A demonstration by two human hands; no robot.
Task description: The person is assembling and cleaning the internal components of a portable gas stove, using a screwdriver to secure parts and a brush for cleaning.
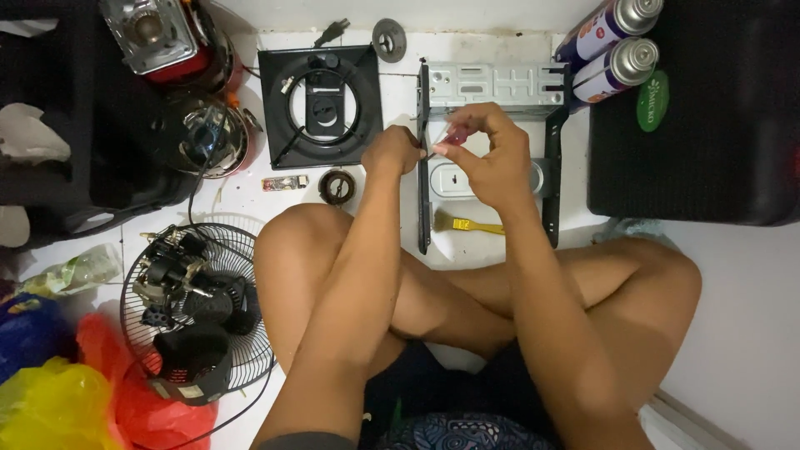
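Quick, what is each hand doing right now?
Left hand: closed, gripping the metal frame edge.
Right hand: closed, pinching a small red-handled tool.

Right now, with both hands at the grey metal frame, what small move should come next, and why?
Probably bring the red-handled tool in the right hand down to the black left rail of the grey metal frame. The left hand already pinches at that rail, and the tool hovers just beside it.

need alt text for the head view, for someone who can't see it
Seen from above, a person sits cross-legged on a white floor, left hand and right hand working a small red-handled tool over a metal frame. A fan motor lies left; two spray cans sit upper right.
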